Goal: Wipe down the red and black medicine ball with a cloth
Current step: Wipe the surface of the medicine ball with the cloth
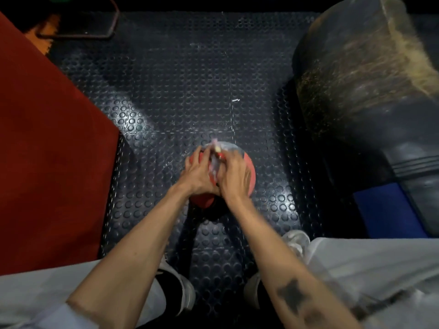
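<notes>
The red and black medicine ball [250,167] sits on the studded rubber floor between my feet, mostly covered by my hands. My left hand [198,173] rests on its left top side, fingers spread toward the far side. My right hand [234,175] lies on the right top side. A small pale cloth [215,160], blurred, is bunched between the two hands, and both seem to pinch it. Only the ball's red right edge, red near underside and greyish far top show.
A red mat [47,148] covers the floor on the left. A large dark punching bag [370,91] with a worn, frayed patch lies on the right, with a blue band near its base. My shoes [183,288] and grey trousers frame the bottom. A dark metal frame [95,27] stands far left.
</notes>
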The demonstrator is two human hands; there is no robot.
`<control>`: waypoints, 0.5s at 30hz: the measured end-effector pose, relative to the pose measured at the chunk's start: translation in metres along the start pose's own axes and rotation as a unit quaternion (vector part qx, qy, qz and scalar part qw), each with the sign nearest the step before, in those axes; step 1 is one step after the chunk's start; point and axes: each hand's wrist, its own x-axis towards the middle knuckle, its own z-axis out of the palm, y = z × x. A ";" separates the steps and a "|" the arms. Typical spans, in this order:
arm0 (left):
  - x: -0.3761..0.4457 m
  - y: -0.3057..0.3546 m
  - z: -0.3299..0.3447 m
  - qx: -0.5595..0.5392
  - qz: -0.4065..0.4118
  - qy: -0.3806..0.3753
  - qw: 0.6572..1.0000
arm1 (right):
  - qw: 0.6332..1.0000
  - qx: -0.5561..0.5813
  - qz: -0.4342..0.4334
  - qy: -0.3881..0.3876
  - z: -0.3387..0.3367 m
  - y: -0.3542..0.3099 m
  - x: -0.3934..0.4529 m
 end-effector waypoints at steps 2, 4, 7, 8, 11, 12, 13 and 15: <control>0.001 -0.012 0.002 0.006 0.011 0.007 1.000 | 1.000 0.008 -0.022 -0.018 0.000 -0.003 -0.033; -0.007 -0.016 0.010 0.029 0.023 0.025 0.999 | 0.999 -0.009 -0.032 -0.025 0.003 -0.009 -0.019; -0.018 -0.002 0.015 0.038 0.003 0.027 0.999 | 0.998 -0.057 0.009 -0.031 0.008 -0.018 0.035; -0.018 0.002 0.012 0.029 -0.001 0.026 0.999 | 0.998 -0.061 0.021 -0.022 0.008 -0.018 0.041; -0.004 -0.005 0.007 0.018 0.021 0.023 0.999 | 0.999 -0.034 0.003 -0.018 0.002 -0.012 -0.002; -0.003 -0.007 0.006 0.012 0.025 0.023 0.999 | 0.999 -0.030 -0.017 -0.024 -0.002 -0.011 -0.024; -0.003 -0.007 0.005 0.005 0.026 0.022 0.999 | 0.999 -0.033 -0.031 -0.025 -0.003 -0.008 -0.035; -0.013 0.002 0.007 0.002 0.016 0.027 1.000 | 0.998 -0.055 -0.035 -0.014 -0.003 -0.006 -0.019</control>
